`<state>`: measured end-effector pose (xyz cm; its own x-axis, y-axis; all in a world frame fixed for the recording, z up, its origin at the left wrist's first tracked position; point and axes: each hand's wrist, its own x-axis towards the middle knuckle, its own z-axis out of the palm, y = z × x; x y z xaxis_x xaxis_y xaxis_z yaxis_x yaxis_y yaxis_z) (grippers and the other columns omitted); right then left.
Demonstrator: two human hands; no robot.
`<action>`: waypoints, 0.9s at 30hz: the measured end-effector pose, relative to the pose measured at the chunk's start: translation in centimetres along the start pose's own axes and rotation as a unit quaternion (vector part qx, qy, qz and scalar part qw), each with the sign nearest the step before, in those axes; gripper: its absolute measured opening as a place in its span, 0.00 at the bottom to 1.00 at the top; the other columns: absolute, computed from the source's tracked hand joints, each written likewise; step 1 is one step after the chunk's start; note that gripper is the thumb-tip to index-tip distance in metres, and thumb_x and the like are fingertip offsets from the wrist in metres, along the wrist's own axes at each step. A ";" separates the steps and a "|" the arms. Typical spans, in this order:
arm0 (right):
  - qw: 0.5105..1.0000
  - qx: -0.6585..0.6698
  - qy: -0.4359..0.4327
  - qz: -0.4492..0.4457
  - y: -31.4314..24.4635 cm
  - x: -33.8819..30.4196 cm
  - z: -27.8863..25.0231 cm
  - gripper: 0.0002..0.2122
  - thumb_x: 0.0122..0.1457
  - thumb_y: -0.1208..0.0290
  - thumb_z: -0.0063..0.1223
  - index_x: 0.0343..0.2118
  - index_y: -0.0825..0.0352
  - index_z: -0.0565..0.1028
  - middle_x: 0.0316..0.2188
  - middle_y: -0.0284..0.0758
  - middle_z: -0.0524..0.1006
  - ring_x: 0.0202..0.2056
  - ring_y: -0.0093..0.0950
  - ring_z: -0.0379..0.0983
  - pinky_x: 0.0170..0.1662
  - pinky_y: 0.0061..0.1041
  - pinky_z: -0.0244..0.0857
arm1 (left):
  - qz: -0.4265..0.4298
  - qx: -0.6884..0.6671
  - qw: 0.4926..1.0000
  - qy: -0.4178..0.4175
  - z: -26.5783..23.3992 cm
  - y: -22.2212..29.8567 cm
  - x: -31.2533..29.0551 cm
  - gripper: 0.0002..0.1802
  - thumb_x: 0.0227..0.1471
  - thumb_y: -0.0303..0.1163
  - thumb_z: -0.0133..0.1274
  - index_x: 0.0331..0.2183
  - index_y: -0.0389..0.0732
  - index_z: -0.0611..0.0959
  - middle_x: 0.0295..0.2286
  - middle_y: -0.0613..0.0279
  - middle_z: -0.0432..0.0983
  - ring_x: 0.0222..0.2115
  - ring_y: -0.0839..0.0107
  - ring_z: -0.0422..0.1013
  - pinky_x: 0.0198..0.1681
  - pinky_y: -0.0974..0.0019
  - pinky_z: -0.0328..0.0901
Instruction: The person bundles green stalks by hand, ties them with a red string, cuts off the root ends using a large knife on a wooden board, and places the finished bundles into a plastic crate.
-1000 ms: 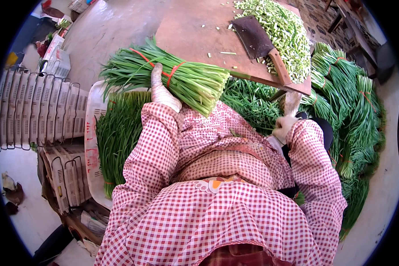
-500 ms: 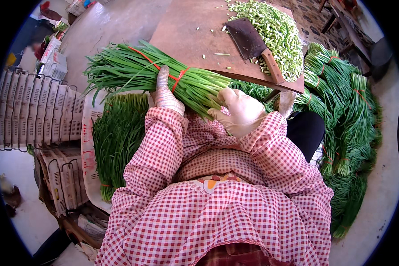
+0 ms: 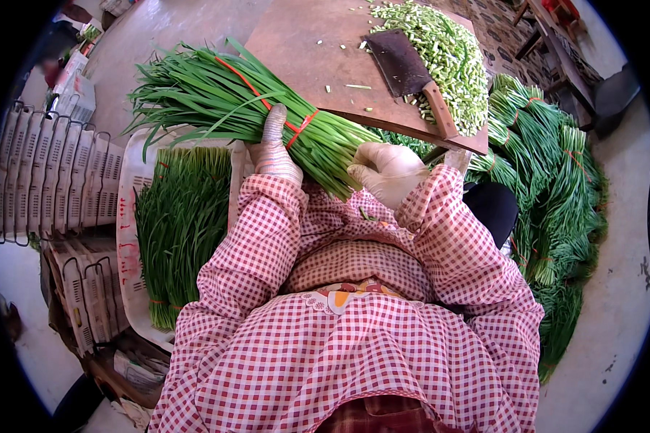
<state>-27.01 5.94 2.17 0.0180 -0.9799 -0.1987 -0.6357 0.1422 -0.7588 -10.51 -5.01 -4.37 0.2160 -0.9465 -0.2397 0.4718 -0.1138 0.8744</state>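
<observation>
Forearms in red-and-white checked sleeves (image 3: 249,238) reach up from below and angle inward, elbows bent. The left hand (image 3: 274,148), in a pale, soiled glove, stands nearly upright, its thumb laid over the top of a bundle of green stalks (image 3: 235,108); its other fingers are hidden beneath, so that thumb and palm clasp the bundle near its middle. The right hand (image 3: 390,173), also in a pale glove, comes in from the other side with its back turned up and its fingers curled at the stem end. Thumb and forefinger meet the stems there, though whether they pinch any cannot be told.

The bundle is held slantwise above the lap, in front of the near edge of a brown board (image 3: 289,65), leaves to the upper left, stems to the lower right. The leaves are narrow, flat and deep green, fanning and straggling at the tips, some overhanging a white crate (image 3: 128,245). The stems are packed close, yellowish green and paler toward their ends. One red band (image 3: 301,128) circles them just beside the thumb; another red strip (image 3: 240,77) crosses the leaves farther up.
</observation>
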 end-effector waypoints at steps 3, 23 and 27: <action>0.998 0.046 0.000 -0.040 0.2 0.1 0.3 0.08 0.55 0.69 0.58 0.31 0.70 0.75 0.23 0.37 0.75 0.28 0.26 0.72 0.35 0.28 0.68 | -0.001 -0.023 1.000 -0.005 0.6 0.8 -0.8 0.40 0.41 0.41 0.67 0.55 0.46 0.69 0.49 0.61 0.70 0.47 0.60 0.69 0.50 0.50 0.68; 0.970 -0.237 0.004 0.048 10.1 -17.1 -8.9 0.16 0.50 0.66 0.61 0.42 0.63 0.75 0.36 0.40 0.76 0.38 0.39 0.75 0.44 0.32 0.69 | -0.164 -0.120 0.978 -0.053 -2.5 1.0 0.9 0.41 0.41 0.57 0.62 0.52 0.43 0.73 0.48 0.55 0.73 0.48 0.54 0.69 0.54 0.46 0.63; 0.984 -0.106 0.132 -0.058 2.8 -7.3 -5.3 0.25 0.57 0.59 0.57 0.52 0.70 0.68 0.48 0.49 0.73 0.51 0.42 0.69 0.55 0.35 0.63 | -0.154 -0.109 0.980 -0.060 -2.1 1.9 0.0 0.40 0.43 0.58 0.60 0.53 0.43 0.73 0.49 0.55 0.73 0.48 0.54 0.69 0.54 0.46 0.64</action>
<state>-33.03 12.76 4.80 -0.0837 -0.9939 0.0714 -0.7888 0.0223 -0.6142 -7.83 -4.59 -3.55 -0.0602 -0.9077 -0.4153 0.6726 -0.3443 0.6550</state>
